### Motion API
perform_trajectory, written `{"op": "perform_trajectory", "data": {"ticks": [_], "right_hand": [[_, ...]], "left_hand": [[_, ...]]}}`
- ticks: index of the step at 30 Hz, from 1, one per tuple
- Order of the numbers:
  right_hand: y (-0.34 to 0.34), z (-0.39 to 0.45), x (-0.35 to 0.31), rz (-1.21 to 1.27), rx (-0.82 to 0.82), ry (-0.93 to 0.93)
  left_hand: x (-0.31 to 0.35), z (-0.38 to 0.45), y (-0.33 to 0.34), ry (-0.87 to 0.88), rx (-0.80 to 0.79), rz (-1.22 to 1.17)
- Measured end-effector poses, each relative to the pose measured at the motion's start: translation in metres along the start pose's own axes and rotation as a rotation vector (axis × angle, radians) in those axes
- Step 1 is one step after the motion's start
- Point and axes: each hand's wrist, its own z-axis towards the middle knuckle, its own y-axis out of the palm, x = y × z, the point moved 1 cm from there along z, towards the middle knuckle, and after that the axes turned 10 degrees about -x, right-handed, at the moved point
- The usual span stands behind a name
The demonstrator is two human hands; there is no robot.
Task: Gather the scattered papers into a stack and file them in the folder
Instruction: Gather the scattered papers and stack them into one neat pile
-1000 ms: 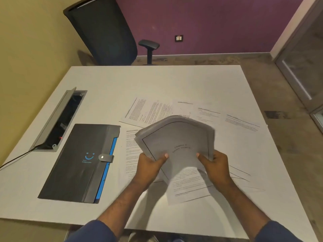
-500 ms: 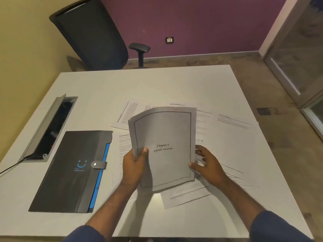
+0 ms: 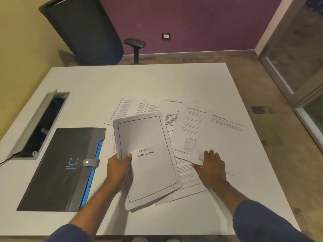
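My left hand (image 3: 118, 169) grips a thin stack of papers (image 3: 150, 165) by its left edge; the top sheet reads "Chapter 4 SWOT Analysis" and is held just above the table. My right hand (image 3: 210, 165) lies flat, fingers spread, on a loose printed sheet (image 3: 190, 133) to the right of the stack. Several more loose sheets (image 3: 227, 130) are scattered behind and right of the stack. A black folder (image 3: 57, 172) with a blue edge and a snap tab lies closed on the table to the left.
The white table (image 3: 139, 81) has an open grey cable tray (image 3: 40, 123) at its left side with a cable running off the edge. A dark office chair (image 3: 83, 30) stands beyond the far edge. A glass door is at the right.
My right hand has let go of the stack and dropped onto a loose sheet at the right. The stack, curled a second ago, now hangs flat in my left hand alone.
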Motion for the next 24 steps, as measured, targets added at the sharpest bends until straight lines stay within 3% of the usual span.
{"op": "perform_trajectory", "data": {"ticks": [7,13,18,21,24], "right_hand": [[-0.008,-0.012,-0.006,-0.162,-0.006,-0.062],[-0.016,-0.014,0.009,0.361,0.014,-0.174],[-0.033,-0.018,-0.021,0.656,0.193,-0.176],[-0.041,-0.031,-0.052,0.726,0.217,-0.39],[-0.032,-0.043,-0.078,0.496,0.149,-0.702]], "left_hand": [[-0.007,-0.002,0.006,-0.048,-0.045,0.026],[-0.008,0.0,0.006,-0.085,-0.089,0.068],[-0.005,0.004,0.01,-0.137,-0.11,0.102],[-0.003,0.007,0.012,-0.174,-0.154,0.075],[0.001,0.005,0.016,-0.192,-0.189,0.0]]}}
